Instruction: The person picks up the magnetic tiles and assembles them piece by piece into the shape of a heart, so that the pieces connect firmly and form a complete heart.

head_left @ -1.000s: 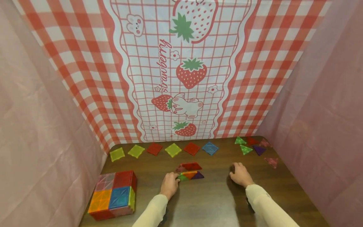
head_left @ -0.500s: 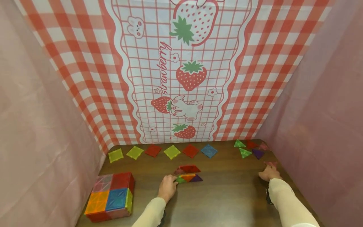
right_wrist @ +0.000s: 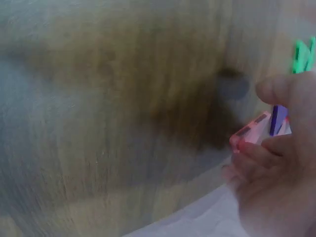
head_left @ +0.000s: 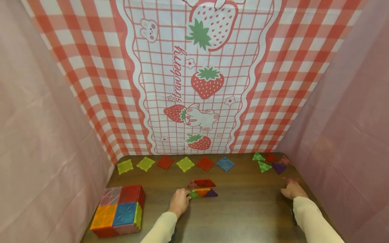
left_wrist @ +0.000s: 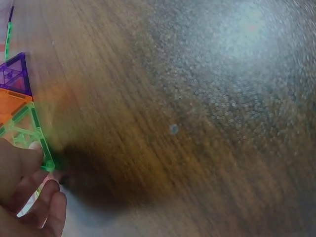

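My left hand [head_left: 179,202] pinches the left end of a low standing row of magnetic tiles. In the left wrist view its thumb lies on the green triangle tile [left_wrist: 23,123]; an orange tile [head_left: 201,192] and a purple triangle tile [head_left: 211,193] continue the row. Just behind stands a second row with a red tile [head_left: 205,183]. At the right side of the table, my right hand [head_left: 293,191] reaches a pink triangle tile [right_wrist: 252,130]. Its fingertips touch the near edge while the thumb stays apart, and the hand partly hides the tile.
Several square tiles, including a blue one [head_left: 225,164], line the table's back edge. Loose triangles, among them a purple one [head_left: 278,167], lie at the back right. A block of stacked tiles [head_left: 123,206] sits at the front left. Curtains surround the table [head_left: 240,209].
My right hand has moved right from the middle-right of the table to the pink triangle tile. The left hand has stayed at the green end of the row.
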`<state>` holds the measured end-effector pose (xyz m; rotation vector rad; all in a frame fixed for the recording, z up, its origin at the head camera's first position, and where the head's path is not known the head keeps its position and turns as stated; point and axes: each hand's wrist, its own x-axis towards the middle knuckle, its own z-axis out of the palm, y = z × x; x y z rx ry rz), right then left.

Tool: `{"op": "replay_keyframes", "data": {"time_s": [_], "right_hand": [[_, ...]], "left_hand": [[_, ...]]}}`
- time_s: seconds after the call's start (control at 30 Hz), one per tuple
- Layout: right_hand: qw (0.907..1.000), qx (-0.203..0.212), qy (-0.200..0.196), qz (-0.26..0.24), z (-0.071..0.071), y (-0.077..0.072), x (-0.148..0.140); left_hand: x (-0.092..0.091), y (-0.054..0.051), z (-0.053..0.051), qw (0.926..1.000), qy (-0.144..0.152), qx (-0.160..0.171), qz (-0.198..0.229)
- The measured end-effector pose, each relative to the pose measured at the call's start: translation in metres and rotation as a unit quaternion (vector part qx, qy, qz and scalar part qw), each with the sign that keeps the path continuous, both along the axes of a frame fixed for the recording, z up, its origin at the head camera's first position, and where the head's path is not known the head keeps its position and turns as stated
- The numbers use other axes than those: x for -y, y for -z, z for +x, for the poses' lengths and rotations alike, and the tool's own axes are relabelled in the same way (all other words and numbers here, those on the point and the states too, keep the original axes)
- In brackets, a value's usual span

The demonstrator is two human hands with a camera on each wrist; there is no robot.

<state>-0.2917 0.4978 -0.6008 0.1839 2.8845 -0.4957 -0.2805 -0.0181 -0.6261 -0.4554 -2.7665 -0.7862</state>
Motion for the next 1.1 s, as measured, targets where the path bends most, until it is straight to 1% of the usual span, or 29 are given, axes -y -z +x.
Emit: {"op": "replay_keyframes", "data": {"time_s": [0.1,0.2,0.3,0.4,0.47,0.57,0.63,0.7,0.77,0.83,0.9,0.97,1.03,1.1], "right_hand": [[0.9997,-0.016,0.009,0.014,0.004,0.007,0.009],[0.9991,-0.024,0.030,0.020,0.011,0.017,0.023],[0.9982,-0.046,0.027,0.026,0.018,0.027,0.038],[0.9956,-0.086,0.005,0.037,0.024,0.033,0.052],[0.9925,-0.113,-0.010,0.043,0.028,0.035,0.061],[0.9861,-0.150,-0.043,0.058,0.032,0.038,0.072],[0.9790,-0.177,-0.077,0.066,0.034,0.040,0.080],[0.9681,-0.210,-0.117,0.070,0.035,0.042,0.090],[0.9539,-0.246,-0.157,0.069,0.036,0.043,0.100],[0.9373,-0.283,-0.191,0.068,0.037,0.045,0.111],[0.9172,-0.322,-0.226,0.064,0.038,0.047,0.121],[0.8941,-0.357,-0.264,0.063,0.041,0.050,0.131],[0.8712,-0.381,-0.304,0.059,0.044,0.052,0.140],[0.8466,-0.404,-0.343,0.049,0.046,0.053,0.151]], "left_hand": [[-0.001,-0.002,0.000,1.0000,-0.001,0.003,0.002],[-0.001,-0.004,0.000,0.9999,-0.005,0.012,0.000],[-0.001,-0.005,0.001,0.9998,-0.006,0.021,-0.003],[-0.001,-0.006,0.001,0.9997,-0.007,0.025,0.000],[-0.001,-0.005,0.002,0.9997,-0.003,0.025,0.003],[0.002,-0.003,0.004,0.9997,0.007,0.023,0.008],[0.005,-0.003,0.007,0.9996,0.010,0.026,0.005],[0.010,-0.003,0.011,0.9995,0.006,0.031,0.004],[0.015,-0.004,0.017,0.9993,-0.004,0.036,-0.005],[0.017,-0.005,0.023,0.9988,-0.017,0.042,-0.018],[0.017,-0.006,0.032,0.9982,-0.017,0.045,-0.037],[0.012,-0.007,0.042,0.9973,-0.004,0.050,-0.053],[0.005,-0.007,0.053,0.9961,0.020,0.055,-0.066],[-0.004,-0.008,0.063,0.9949,0.050,0.045,-0.075]]}}
